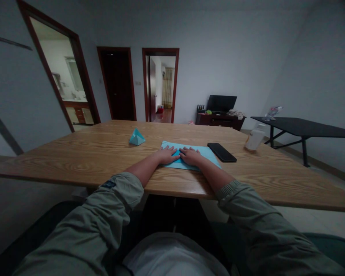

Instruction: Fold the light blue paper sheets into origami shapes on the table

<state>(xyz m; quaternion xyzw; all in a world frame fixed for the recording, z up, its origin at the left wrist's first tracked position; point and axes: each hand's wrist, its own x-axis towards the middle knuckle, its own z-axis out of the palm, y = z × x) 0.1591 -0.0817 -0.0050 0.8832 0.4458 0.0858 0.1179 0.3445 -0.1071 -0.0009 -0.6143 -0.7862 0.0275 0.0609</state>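
Light blue paper (208, 154) lies on the wooden table in front of me, with a smaller patch of deeper blue paper (177, 152) showing between my hands. My left hand (167, 155) rests flat on the left part of the paper, fingers stretched out. On its middle, my right hand (190, 155) lies palm down with the fingers extended. The fingertips of both hands come close together over the deeper blue part. A folded light blue paper pyramid (137, 137) stands apart, to the left and farther back.
A black phone (222, 152) lies just right of the paper on the wooden table (83, 153). Farther right stands a translucent white bottle (255, 138). Beyond the table are a dark folding table (304, 128), a TV (222, 103) on a cabinet, and doorways.
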